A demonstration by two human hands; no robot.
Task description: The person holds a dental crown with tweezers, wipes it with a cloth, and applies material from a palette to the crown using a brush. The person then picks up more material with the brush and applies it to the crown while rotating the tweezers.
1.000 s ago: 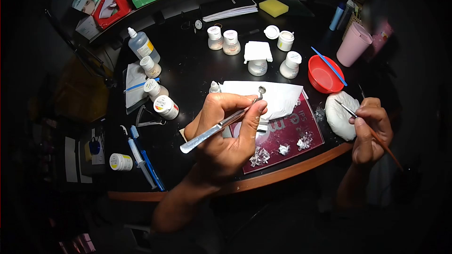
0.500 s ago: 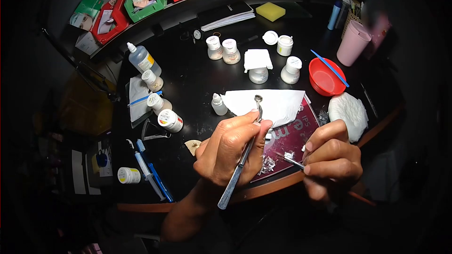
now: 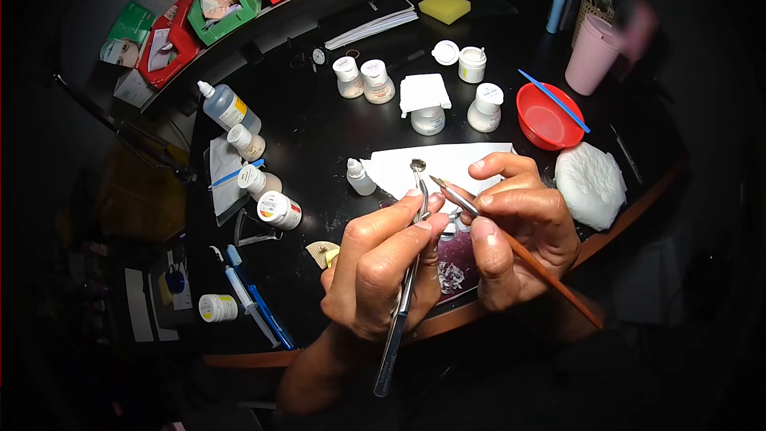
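Note:
My left hand is closed around a pair of metal tweezers, whose handle slants down toward me. At their upper tip is a small, round, shiny dark piece, too small to name surely. Between the thumb and fingers of my right hand lies a thin brush with a reddish-brown handle. Its pointed tip is close to the dark piece, a little to the right, apart from it. Beneath both hands are a white paper sheet and a maroon pad with crumpled foil.
A small dropper bottle stands left of the paper. Behind are lidded jars and a red bowl with a blue stick across it. White wadding sits at right. More jars and a blue toothbrush-like tool are at left.
My right hand has moved up and left, bringing the brush tip from above the pad to beside the dark piece. My left hand keeps hold of the tweezers. The whole view has shifted slightly.

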